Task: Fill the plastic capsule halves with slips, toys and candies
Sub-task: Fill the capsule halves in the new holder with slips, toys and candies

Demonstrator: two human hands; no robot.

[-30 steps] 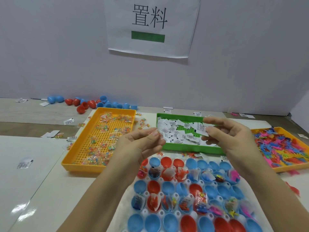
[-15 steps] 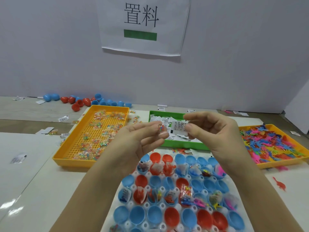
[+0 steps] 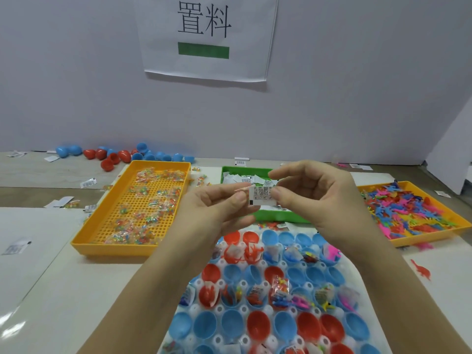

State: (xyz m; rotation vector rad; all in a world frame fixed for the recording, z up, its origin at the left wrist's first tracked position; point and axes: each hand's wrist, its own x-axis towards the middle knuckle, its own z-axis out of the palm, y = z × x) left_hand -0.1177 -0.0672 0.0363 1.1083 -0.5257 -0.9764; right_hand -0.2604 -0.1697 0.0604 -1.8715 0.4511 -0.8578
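Desk [image 3: 63, 290]: capsule halves [image 3: 259, 325] approx half filled, 2 rows w/ stuff, front row + others empty. Left hand [image 3: 217, 208] & right hand [image 3: 319, 198] both pinch one slip [image 3: 261, 196] above them.

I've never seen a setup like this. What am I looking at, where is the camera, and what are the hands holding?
No machine here: these are a person's two bare hands, filmed by a camera worn on the head, looking forward and down. The left hand and right hand pinch a small printed paper slip between them. Below lies a white holder of red and blue capsule halves, some filled. Behind: a yellow tray of wrapped candies, a green tray of slips, an orange tray of plastic toys.
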